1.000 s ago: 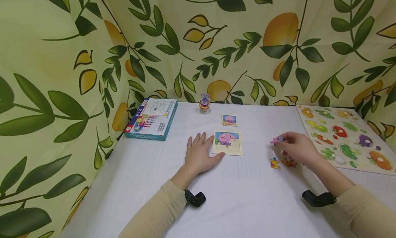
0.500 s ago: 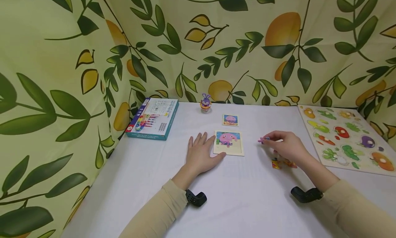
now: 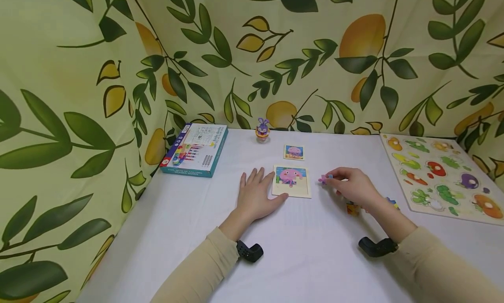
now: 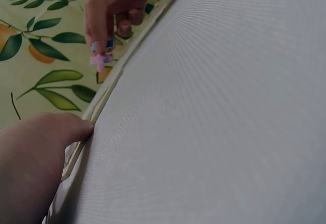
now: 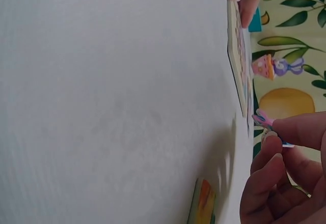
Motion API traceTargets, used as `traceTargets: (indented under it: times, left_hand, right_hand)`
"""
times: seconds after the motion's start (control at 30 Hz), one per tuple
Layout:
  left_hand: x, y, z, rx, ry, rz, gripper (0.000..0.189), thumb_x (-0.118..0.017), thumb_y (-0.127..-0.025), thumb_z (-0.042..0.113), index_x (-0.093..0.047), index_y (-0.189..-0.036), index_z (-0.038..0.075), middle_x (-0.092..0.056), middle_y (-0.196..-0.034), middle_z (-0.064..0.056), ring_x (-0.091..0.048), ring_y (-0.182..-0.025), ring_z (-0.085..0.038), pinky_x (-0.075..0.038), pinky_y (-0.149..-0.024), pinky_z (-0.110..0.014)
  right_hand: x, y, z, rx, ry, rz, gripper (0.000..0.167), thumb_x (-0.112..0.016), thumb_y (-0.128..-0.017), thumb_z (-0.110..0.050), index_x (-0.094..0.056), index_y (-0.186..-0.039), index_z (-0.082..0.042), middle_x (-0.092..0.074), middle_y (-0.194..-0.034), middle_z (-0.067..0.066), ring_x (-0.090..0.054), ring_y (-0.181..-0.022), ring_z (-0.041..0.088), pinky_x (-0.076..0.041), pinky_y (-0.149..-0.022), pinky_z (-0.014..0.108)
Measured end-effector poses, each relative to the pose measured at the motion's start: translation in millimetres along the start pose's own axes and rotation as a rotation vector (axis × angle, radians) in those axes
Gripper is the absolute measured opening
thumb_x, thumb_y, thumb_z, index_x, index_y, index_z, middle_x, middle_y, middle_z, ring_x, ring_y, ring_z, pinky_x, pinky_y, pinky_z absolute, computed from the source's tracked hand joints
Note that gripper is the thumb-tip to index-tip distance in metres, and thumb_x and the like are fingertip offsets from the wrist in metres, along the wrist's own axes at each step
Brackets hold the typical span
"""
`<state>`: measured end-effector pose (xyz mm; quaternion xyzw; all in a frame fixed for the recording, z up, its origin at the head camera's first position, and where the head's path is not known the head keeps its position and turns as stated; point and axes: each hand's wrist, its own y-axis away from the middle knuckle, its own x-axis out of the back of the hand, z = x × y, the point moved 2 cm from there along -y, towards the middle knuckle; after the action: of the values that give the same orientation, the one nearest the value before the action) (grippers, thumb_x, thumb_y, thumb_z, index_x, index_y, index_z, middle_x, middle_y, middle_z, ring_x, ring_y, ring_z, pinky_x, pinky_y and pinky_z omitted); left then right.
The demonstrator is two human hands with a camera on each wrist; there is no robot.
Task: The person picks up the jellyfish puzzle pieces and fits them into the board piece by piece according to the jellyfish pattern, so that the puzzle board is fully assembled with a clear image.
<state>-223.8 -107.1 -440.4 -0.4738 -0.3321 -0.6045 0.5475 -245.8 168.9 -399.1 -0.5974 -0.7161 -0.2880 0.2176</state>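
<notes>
My right hand [image 3: 352, 187] pinches a small pink-and-blue jigsaw puzzle piece [image 3: 323, 179] between thumb and fingertips, just right of the puzzle board. The piece [image 5: 263, 119] is raised off the cloth in the right wrist view. Flat on the table, my left hand [image 3: 257, 199] has spread fingers at the left side of the square puzzle board [image 3: 301, 191], its thumb at the front edge. A pink octopus picture partly fills the board's frame; its lower right shows bare wood. Loose orange pieces [image 3: 352, 208] lie beneath the right hand, partly hidden by it.
Behind the board lies a small octopus picture card [image 3: 294, 152]. A purple rabbit figurine [image 3: 262, 130] stands farther back. To the left is a flat box [image 3: 194, 151], to the right a large vegetable peg board [image 3: 431, 172]. Patterned curtains border the white-clothed table.
My right hand has moved left, carrying the pinched puzzle piece closer to the puzzle board. A loose piece right of that wrist has come into view. My left hand stays in place.
</notes>
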Motion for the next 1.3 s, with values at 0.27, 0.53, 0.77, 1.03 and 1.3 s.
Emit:
traceTargets:
  times: [0.27,0.53,0.77,1.03,1.3]
  left_hand:
    - [1.1,0.0,1.3,0.006,0.001,-0.008,0.085,-0.054,-0.09,0.074,-0.047,-0.156,0.021,-0.033,-0.165,-0.011,-0.02,-0.155,-0.031,-0.002,-0.123,-0.057]
    - [1.5,-0.8,0.7,0.011,0.005,-0.016,0.085,-0.054,-0.09,0.074,-0.047,-0.156,0.021,-0.033,-0.165,-0.012,-0.019,-0.155,-0.031,-0.002,-0.123,-0.057]
    - [2.2,-0.5,0.6,0.005,0.004,-0.015,0.085,-0.054,-0.09,0.074,-0.047,-0.156,0.021,-0.033,-0.165,-0.012,-0.02,-0.155,-0.032,-0.002,-0.123,-0.057]
    - [2.0,-0.3,0.6,0.01,-0.008,-0.015,0.084,-0.053,-0.09,0.074,-0.047,-0.156,0.021,-0.033,-0.165,-0.011,-0.02,-0.155,-0.031,-0.003,-0.123,-0.057]
    - [1.9,-0.7,0.7,0.012,-0.007,-0.016,0.084,-0.053,-0.09,0.074,-0.047,-0.156,0.022,-0.033,-0.165,-0.011,-0.019,-0.155,-0.031,-0.002,-0.123,-0.057]
  right_hand:
    - [-8.6,-4.3,-4.2,0.007,-0.019,-0.012,0.039,-0.069,-0.099,-0.031,-0.064,-0.13,-0.007,-0.064,-0.099,0.012,-0.059,-0.075,0.026,-0.048,-0.061,0.031]
    - [-15.8,-10.7,-9.4,0.012,-0.018,-0.014,0.04,-0.072,-0.097,-0.033,-0.064,-0.128,-0.009,-0.064,-0.096,0.013,-0.06,-0.073,0.026,-0.051,-0.063,0.03]
    - [-23.8,-13.7,-15.1,-0.005,-0.025,-0.017,0.039,-0.071,-0.097,-0.032,-0.063,-0.127,-0.008,-0.064,-0.091,0.011,-0.059,-0.071,0.025,-0.049,-0.063,0.031]
    - [-33.5,-18.4,-19.2,0.003,-0.04,-0.043,0.039,-0.072,-0.097,-0.031,-0.063,-0.127,-0.009,-0.064,-0.087,0.01,-0.059,-0.072,0.025,-0.047,-0.064,0.032]
    - [-38.9,-22.6,-22.5,-0.022,-0.045,-0.056,0.038,-0.071,-0.098,-0.033,-0.062,-0.127,-0.01,-0.065,-0.09,0.01,-0.06,-0.074,0.025,-0.048,-0.065,0.032]
